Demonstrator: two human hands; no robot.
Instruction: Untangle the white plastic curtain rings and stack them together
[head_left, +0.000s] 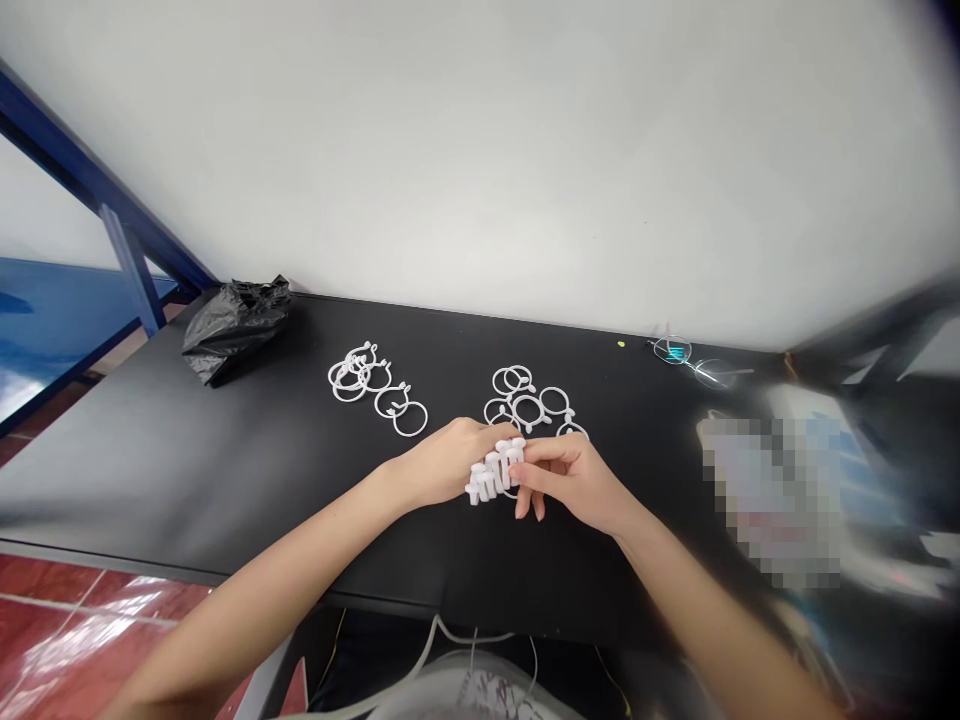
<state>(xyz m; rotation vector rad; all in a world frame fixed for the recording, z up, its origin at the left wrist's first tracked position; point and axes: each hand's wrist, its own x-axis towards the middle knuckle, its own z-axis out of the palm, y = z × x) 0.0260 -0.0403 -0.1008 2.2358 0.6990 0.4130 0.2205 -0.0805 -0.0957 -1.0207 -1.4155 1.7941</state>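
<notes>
A bunch of white plastic shower curtain rings (495, 470) is held between my two hands over the front of the black table, their knobbed ends lined up in a row. My left hand (450, 462) is closed around the bunch, and its fingers are mostly hidden behind the rings. From the other side, my right hand (581, 483) pinches the end of the row between thumb and forefinger. Just beyond my hands lies a loose group of similar rings (528, 411), some overlapping. A second group (349, 377) rests farther left.
A crumpled black plastic bag (238, 325) sits at the back left of the black table (315, 500). Eyeglasses (673, 350) lie at the back right. Blurred items, partly pixelated (772, 500), are at the right. A white wall (480, 170) rises behind; blue metal framing (112, 190) stands left.
</notes>
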